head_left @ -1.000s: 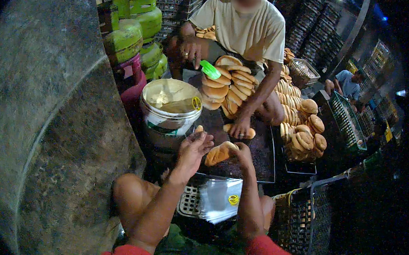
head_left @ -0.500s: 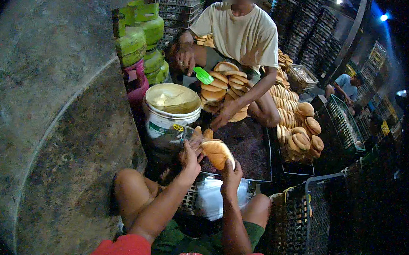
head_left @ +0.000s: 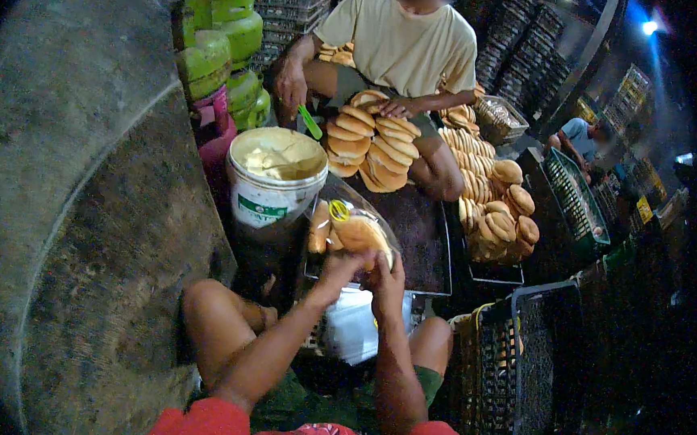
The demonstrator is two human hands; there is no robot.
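A clear plastic bag (head_left: 339,210) with a yellow round print lies over the dark tray in front of me. Inside it are a wide golden bun (head_left: 362,235) and narrower bread pieces (head_left: 319,230) at its left. My left hand (head_left: 341,272) is closed on the bag's near edge, below the bun. Close beside it, my right hand (head_left: 387,278) grips the bun's near right end through or at the bag's mouth; which one I cannot tell. The fingertips of both hands nearly meet and are slightly blurred.
Left of the bag stands a white bucket (head_left: 277,180) of pale cream. Opposite sits a person (head_left: 405,44) holding a green spatula (head_left: 310,123) behind stacked buns (head_left: 385,155). More buns (head_left: 498,220) pile up at right. Plastic packs (head_left: 353,327) lie near my knees, beside a black crate (head_left: 544,369).
The bun has gone from my right hand's open hold into the bag, and my hands have come together. The other person's hand has moved back onto the stacked buns; the spatula has shifted left.
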